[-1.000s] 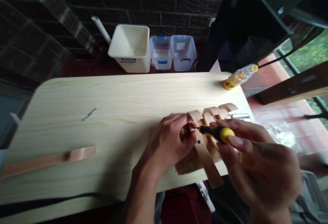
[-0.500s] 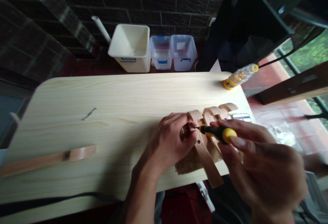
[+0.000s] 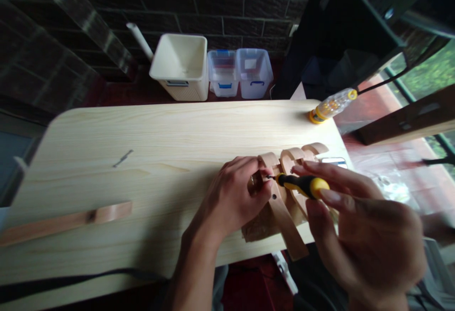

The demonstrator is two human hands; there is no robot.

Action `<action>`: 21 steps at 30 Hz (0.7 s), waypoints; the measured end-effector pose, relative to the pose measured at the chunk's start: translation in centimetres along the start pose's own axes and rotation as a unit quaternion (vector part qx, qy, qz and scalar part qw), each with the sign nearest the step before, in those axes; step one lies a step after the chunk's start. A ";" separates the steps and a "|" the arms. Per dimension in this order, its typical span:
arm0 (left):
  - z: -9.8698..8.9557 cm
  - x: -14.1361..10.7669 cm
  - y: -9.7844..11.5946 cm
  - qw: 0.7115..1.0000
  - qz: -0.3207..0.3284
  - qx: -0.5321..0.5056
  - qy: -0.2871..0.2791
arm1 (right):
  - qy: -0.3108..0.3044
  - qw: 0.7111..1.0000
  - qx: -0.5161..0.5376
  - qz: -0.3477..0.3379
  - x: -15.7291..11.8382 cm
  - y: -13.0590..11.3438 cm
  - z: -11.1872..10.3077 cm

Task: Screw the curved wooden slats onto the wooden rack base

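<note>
Screwdriver handle's shifted slightly right since earlier frame, tip still at same spot. R hand (image 3: 368,235) pinches yellow-and-black screwdriver (image 3: 302,186) btwn thumb & fingers, tip against wood right by L hand (image 3: 231,202). L hand's fingers are clenched round bent-wood assembly (image 3: 289,178), which sits near right on pine table top (image 3: 149,133), w/ holed wooden strap (image 3: 289,225) running toward near edge. Wood strip (image 3: 67,223) lies near left on table; small metal piece (image 3: 123,158) mid-left. Clear-handled yellow-capped tool (image 3: 332,106) at far right corner, cord attached. Past far edge: cream bin (image 3: 179,67) beside two clear plastic tubs (image 3: 236,74), against brick wall (image 3: 227,3).
</note>
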State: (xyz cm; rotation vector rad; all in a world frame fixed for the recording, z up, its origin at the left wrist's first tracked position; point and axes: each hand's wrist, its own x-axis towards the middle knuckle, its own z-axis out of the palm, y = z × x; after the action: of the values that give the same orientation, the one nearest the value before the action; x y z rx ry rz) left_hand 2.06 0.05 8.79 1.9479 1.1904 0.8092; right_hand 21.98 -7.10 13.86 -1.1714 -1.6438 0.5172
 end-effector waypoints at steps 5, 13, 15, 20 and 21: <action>0.0 0.0 0.0 1.000 -0.001 -0.002 -0.001 | -0.009 1.000 0.006 -0.004 -0.3 0.5 -0.3; 0.0 0.0 0.0 1.000 -0.002 -0.004 -0.006 | 0.000 1.000 -0.019 0.003 -0.1 0.2 0.1; -0.1 0.0 0.1 1.000 -0.002 -0.005 -0.006 | 0.002 1.000 -0.022 0.002 -0.1 0.1 0.2; -0.1 0.0 0.1 1.000 -0.005 -0.008 -0.008 | 0.003 1.000 -0.004 -0.003 0.0 -0.1 0.3; 0.0 0.0 0.1 1.000 -0.003 -0.007 -0.008 | 0.001 1.000 0.002 -0.004 0.0 -0.1 0.2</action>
State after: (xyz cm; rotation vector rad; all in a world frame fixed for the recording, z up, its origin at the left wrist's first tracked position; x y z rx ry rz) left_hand 2.08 0.03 8.89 1.9347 1.1784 0.7949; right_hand 21.74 -7.05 13.86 -1.1613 -1.6435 0.5140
